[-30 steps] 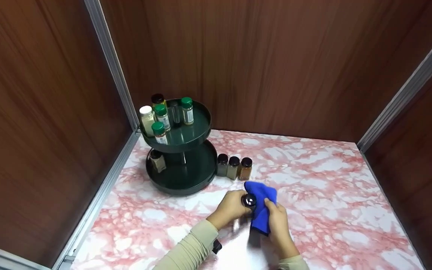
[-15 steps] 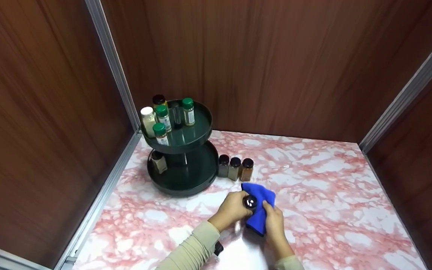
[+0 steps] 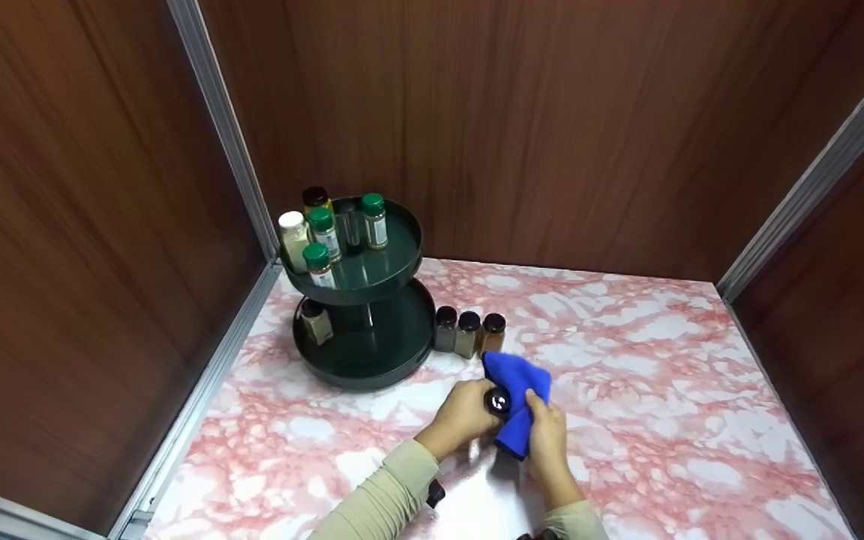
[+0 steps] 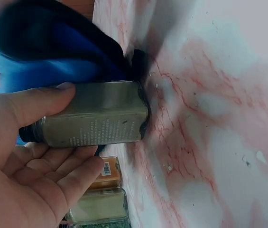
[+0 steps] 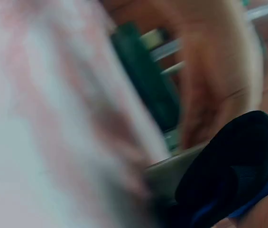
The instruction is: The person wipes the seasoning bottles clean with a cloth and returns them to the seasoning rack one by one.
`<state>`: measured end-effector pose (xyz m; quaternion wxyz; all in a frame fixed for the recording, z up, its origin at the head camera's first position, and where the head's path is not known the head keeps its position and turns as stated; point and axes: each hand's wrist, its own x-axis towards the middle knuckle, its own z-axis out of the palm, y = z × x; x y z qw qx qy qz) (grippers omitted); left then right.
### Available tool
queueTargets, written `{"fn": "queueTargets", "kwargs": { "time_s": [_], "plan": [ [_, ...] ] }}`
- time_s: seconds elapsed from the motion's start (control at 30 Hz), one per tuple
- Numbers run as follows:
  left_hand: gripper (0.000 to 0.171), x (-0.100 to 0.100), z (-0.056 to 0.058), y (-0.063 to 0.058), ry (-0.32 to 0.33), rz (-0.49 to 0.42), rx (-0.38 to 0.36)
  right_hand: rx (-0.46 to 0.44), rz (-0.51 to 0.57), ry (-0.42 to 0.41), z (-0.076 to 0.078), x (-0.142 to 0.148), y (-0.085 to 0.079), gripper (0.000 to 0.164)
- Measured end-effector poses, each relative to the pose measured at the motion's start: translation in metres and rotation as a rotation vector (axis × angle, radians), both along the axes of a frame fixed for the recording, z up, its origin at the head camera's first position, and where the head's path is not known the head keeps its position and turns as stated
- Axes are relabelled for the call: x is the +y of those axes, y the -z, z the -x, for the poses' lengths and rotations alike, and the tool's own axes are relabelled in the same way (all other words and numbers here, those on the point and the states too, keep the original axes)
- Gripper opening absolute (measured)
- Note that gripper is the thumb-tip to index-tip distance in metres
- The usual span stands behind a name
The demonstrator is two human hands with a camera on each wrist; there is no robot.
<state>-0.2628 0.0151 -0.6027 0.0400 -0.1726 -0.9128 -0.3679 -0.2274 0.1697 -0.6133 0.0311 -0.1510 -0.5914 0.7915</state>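
Observation:
In the head view my left hand [image 3: 466, 414] grips a square glass spice jar [image 4: 98, 114] by its upper part, its black cap [image 3: 497, 401] turned up toward the camera. Greyish-beige powder and small white print show on the jar in the left wrist view, with the thumb on one side and fingers on the other. My right hand [image 3: 550, 439] pinches a blue cloth [image 3: 511, 371] with a dark edge, thumb on top. That cloth lies against the jar's right side. The right wrist view is blurred; the cloth partly covers the jar there.
A dark green two-tier rack [image 3: 394, 360] stands left, with several spice bottles on top and one jar [image 3: 318, 324] below. Beside it stand a dark jar [image 3: 445, 330], a beige jar [image 3: 467, 335] and an orange-brown jar [image 3: 493, 334]. A black cap [image 3: 435, 493] shows by the left sleeve.
The blue cloth has shifted away from the person along the jar, and the right hand has moved slightly left. Dark caps now show beside the right sleeve. The left hand keeps its grip.

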Motion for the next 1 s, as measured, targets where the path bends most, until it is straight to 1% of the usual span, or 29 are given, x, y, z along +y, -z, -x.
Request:
{"fn": "queueTargets", "kwargs": {
  "time_s": [0.07, 0.1, 0.17, 0.27, 0.33, 0.4, 0.43, 0.5, 0.57, 0.63, 0.73, 0.8, 0.83, 0.9, 1.0],
  "plan": [
    [0.031, 0.002, -0.001, 0.001, 0.0, -0.003, -0.005, -0.034, -0.029, 0.004, -0.001, 0.001, 0.011, 0.038],
    [0.032, 0.002, -0.002, 0.002, 0.001, -0.006, -0.011, -0.052, -0.044, 0.006, -0.003, 0.001, 0.014, 0.038],
    [0.032, 0.003, -0.003, 0.003, 0.007, -0.021, -0.029, -0.076, -0.073, 0.006, -0.008, 0.004, 0.012, 0.039],
    [0.029, 0.004, -0.003, 0.004, 0.01, -0.034, -0.043, -0.089, -0.072, -0.01, -0.017, 0.007, -0.005, 0.04],
    [0.026, 0.004, -0.003, 0.003, 0.009, -0.035, -0.038, -0.093, -0.045, -0.014, -0.019, 0.008, -0.02, 0.04],
    [0.024, 0.004, -0.002, 0.002, 0.008, -0.031, -0.026, -0.074, -0.003, -0.007, -0.019, 0.009, -0.032, 0.04],
    [0.023, 0.004, -0.001, 0.001, 0.009, -0.025, -0.022, -0.059, 0.013, 0.002, -0.017, 0.008, -0.036, 0.04],
    [0.022, 0.005, 0.0, 0.0, 0.015, -0.014, -0.006, -0.024, 0.024, 0.019, -0.012, 0.007, -0.037, 0.038],
    [0.022, 0.006, 0.001, -0.001, 0.014, -0.006, 0.008, 0.011, 0.019, 0.022, -0.006, 0.005, -0.031, 0.036],
    [0.022, 0.006, 0.001, -0.001, 0.007, 0.006, 0.018, 0.02, 0.003, 0.022, 0.0, 0.002, -0.018, 0.035],
    [0.023, 0.006, 0.001, -0.001, -0.001, 0.008, 0.029, -0.003, -0.044, 0.028, 0.004, -0.001, 0.005, 0.036],
    [0.024, 0.005, 0.0, 0.0, 0.003, -0.002, 0.03, -0.023, -0.078, 0.04, 0.001, -0.003, 0.014, 0.037],
    [0.024, 0.004, -0.001, 0.001, 0.005, -0.005, 0.027, -0.027, -0.095, 0.047, -0.001, -0.004, 0.016, 0.037],
    [0.027, 0.003, -0.001, 0.001, 0.008, -0.012, 0.023, -0.033, -0.138, 0.06, -0.008, -0.005, 0.015, 0.038],
    [0.027, 0.001, 0.0, 0.002, -0.001, -0.009, 0.006, -0.035, -0.134, 0.067, -0.018, -0.008, 0.005, 0.037]
  ]
}}
